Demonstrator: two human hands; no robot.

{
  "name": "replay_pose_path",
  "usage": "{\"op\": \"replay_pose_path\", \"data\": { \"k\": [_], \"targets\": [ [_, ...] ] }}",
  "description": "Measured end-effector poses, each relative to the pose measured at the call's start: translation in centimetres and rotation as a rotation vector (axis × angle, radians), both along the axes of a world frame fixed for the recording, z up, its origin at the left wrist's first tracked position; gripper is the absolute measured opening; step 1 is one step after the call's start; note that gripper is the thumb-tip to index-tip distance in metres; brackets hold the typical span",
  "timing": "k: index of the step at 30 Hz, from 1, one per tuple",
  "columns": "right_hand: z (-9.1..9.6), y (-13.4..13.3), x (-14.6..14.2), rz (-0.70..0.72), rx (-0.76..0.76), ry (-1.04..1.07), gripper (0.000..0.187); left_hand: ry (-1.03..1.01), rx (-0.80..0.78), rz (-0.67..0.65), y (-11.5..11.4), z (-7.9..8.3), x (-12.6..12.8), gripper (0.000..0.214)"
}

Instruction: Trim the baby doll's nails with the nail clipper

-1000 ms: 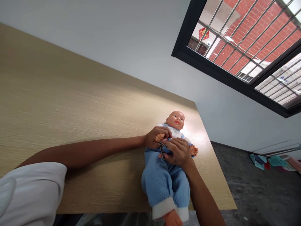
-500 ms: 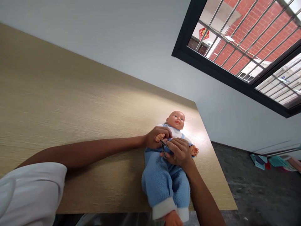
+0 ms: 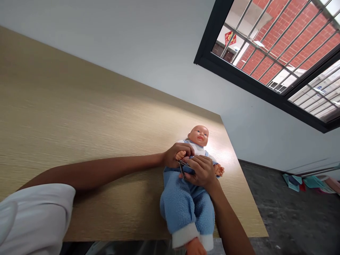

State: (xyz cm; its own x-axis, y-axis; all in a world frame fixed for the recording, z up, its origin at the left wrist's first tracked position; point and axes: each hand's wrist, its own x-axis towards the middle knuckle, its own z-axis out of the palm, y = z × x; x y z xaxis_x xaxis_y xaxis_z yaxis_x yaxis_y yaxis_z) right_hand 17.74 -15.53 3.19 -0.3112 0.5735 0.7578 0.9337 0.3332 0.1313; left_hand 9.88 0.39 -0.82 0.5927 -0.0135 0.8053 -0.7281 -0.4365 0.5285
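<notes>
A white short sleeve (image 3: 32, 219) sits at the far left, and the bare left arm runs from it across a light oak-grain tabletop (image 3: 79, 148). The left hand (image 3: 176, 156) is closed around one small vinyl hand of a baby doll (image 3: 183, 202), pinching it between fingers and thumb just above the doll's chest.

The work in hand is at that small hand, where a metal nail clipper (image 3: 182, 169) sits between the two hands. The right hand (image 3: 200, 171) comes up from the bottom of the view and grasps the clipper firmly, its fingers hiding part of the tool. Whether the clipper's cutting edge is on a doll fingertip is hidden.

The doll lies on its back on the table, in a blue fleece suit with white cuffs, its head free and its legs running over the near table edge. Its other hand (image 3: 219, 170) lies free beside the right hand.

There is wide open tabletop to the left, but little to the right, where the table's edge (image 3: 247, 191) drops to a dark floor (image 3: 287, 212). Coloured folders (image 3: 305, 182) lie on that floor, and a barred window (image 3: 265, 46) sits above.
</notes>
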Motion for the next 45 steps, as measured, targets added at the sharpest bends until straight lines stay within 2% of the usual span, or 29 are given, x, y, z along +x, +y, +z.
{"op": "replay_pose_path", "data": {
  "k": [20, 45],
  "targets": [
    [-0.16, -0.14, 0.34, 0.054, -0.043, -0.015, 0.031, 0.021, 0.001, -0.001, -0.06, 0.11, -0.16, 0.035],
    [-0.25, -0.17, 0.18, 0.039, -0.024, 0.027, 0.031, -0.012, -0.008, -0.005, -0.09, -0.01, -0.02, 0.035]
  ]
}}
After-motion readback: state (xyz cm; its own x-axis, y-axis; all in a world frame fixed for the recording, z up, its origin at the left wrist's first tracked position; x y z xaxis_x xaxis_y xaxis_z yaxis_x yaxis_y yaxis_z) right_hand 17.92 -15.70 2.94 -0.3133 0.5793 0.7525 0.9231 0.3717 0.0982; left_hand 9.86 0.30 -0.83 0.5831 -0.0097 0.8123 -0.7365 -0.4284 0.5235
